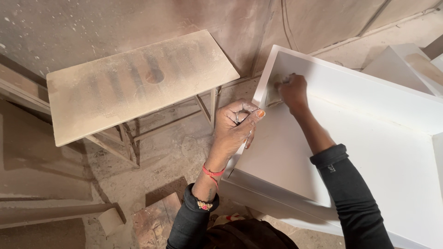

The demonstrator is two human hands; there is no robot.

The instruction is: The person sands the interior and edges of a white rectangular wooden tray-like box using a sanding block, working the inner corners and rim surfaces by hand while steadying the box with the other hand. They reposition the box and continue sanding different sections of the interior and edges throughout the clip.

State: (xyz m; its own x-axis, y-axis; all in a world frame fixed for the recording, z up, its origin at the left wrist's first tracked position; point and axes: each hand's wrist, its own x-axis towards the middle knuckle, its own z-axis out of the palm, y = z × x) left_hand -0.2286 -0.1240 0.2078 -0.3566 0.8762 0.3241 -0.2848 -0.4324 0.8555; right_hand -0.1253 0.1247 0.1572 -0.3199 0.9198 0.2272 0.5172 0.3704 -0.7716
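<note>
A large white box-shaped panel piece [369, 152], like an open drawer or cabinet shell, lies before me. My right hand [291, 91] reaches into its far left inner corner and presses a small pale piece of sandpaper [273, 94] against the inside wall. My left hand [235, 127] grips the left side wall of the white piece from outside, thumb over the rim. A red thread and a beaded bracelet sit on my left wrist. Both arms wear black sleeves.
A dusty wooden stool-table [138, 80] with a round mark on top stands to the left on thin legs. The floor [175, 157] is coated in dust. More white panels [406, 64] lie at the upper right. Wooden offcuts [110, 220] lie at lower left.
</note>
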